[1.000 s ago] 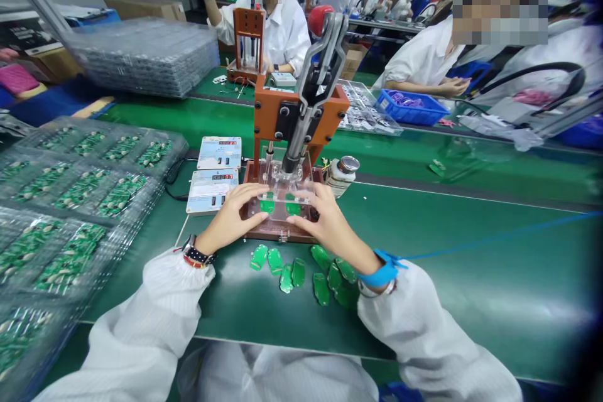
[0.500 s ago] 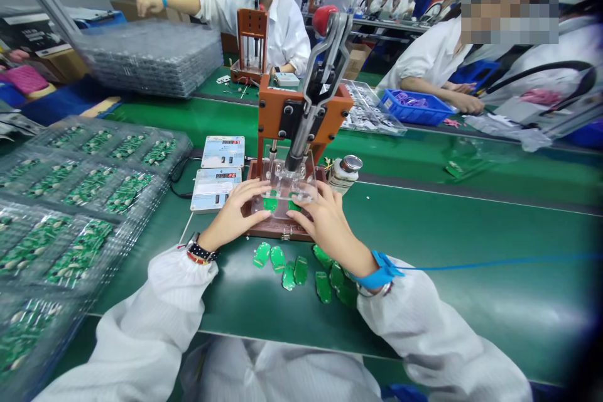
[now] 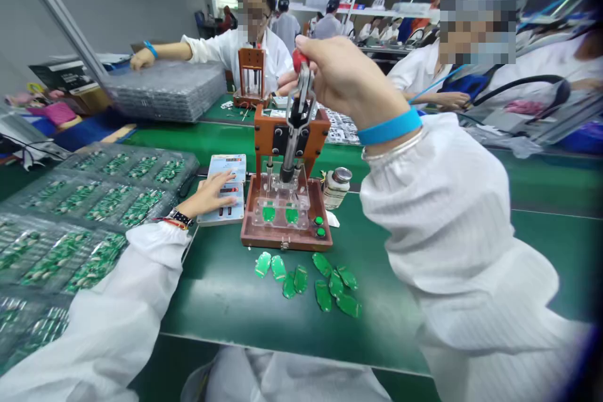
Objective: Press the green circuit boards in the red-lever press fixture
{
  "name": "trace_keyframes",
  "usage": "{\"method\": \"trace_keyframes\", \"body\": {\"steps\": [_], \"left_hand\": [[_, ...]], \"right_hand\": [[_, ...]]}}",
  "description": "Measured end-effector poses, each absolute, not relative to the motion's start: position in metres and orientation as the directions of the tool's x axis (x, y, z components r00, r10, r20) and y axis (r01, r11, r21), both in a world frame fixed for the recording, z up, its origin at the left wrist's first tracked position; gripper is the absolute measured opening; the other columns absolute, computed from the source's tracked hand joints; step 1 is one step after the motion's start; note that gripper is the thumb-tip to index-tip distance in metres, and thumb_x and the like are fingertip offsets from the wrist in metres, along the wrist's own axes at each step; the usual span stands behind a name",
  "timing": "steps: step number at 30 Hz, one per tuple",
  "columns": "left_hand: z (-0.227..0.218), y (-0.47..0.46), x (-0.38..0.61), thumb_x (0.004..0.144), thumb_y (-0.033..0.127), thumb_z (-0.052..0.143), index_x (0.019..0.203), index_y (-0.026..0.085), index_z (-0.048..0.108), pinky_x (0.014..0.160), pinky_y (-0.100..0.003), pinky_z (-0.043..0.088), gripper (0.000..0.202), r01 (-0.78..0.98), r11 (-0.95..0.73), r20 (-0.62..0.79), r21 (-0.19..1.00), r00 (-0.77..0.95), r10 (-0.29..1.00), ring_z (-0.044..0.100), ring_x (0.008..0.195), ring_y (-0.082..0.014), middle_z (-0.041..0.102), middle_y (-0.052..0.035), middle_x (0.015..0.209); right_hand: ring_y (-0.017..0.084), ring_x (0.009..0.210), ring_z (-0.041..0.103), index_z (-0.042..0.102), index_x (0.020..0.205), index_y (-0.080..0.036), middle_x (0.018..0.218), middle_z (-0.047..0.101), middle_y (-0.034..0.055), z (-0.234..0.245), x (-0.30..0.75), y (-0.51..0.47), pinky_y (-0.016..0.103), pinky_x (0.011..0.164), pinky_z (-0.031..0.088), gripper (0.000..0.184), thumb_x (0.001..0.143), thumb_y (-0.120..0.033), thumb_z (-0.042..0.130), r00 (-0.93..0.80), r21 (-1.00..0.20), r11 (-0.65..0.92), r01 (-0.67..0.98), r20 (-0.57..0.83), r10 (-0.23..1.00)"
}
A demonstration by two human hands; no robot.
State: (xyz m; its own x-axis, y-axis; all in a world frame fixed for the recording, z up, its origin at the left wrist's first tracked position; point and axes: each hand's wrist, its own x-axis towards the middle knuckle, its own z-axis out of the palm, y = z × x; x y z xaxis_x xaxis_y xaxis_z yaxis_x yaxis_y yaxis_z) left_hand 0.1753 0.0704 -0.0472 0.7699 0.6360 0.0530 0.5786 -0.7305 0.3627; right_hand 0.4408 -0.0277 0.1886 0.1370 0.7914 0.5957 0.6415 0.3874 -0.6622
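Observation:
An orange lever press stands on a brown base in front of me. Two green boards lie under its clear plate. My right hand is raised and closed round the red knob of the press handle. My left hand lies flat with fingers spread on the lower of two white meter boxes left of the press. Several loose green boards lie on the green mat just before the base.
Clear trays of green boards fill the left side. A small metal-capped jar stands right of the press. A stack of empty trays sits behind. Other people in white coats work across the belt, one at a second orange press.
Both hands left the clear plate. The right hand rose and took hold of the red knob; the left hand moved left onto the meter box. The view tilted upward.

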Motion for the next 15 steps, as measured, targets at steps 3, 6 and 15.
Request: {"method": "trace_keyframes", "body": {"steps": [3,6,15], "left_hand": [[-0.049,0.083,0.175,0.075,0.066,0.059,0.148,0.018,0.027,0.110,-0.052,0.022,0.093,0.613,-0.719,-0.061,0.329,0.773,0.631,0.022,0.141,-0.0384,0.032,-0.0158,0.152],[-0.049,0.087,0.177,0.070,0.069,0.062,0.151,0.020,0.018,0.111,-0.052,0.018,0.105,0.602,-0.740,-0.103,0.300,0.792,0.602,0.016,0.142,-0.0389,0.026,-0.0158,0.154],[-0.042,0.078,0.180,0.074,0.067,0.062,0.151,0.025,0.018,0.111,-0.057,0.004,0.098,0.506,-0.852,-0.108,0.134,0.862,0.495,0.009,0.144,-0.0382,0.023,-0.0146,0.156]], "right_hand": [[0.010,0.075,0.069,0.052,0.109,-0.017,0.093,0.066,-0.0025,0.191,0.407,-0.065,0.020,0.063,0.059,0.017,0.096,-0.009,0.045,0.004,-0.598,0.567,0.566,0.690,0.723],[0.013,0.109,0.060,0.044,0.124,-0.018,0.131,0.051,0.0049,0.154,0.382,-0.107,0.027,0.093,0.054,0.033,0.094,-0.005,0.047,-0.045,-0.261,0.670,0.695,0.914,0.403],[0.024,0.128,0.046,0.052,0.104,-0.025,0.120,0.059,0.0049,0.052,0.364,-0.121,0.054,0.103,0.045,0.032,0.089,0.000,0.038,0.008,-0.292,0.698,0.654,0.925,0.380]]}}
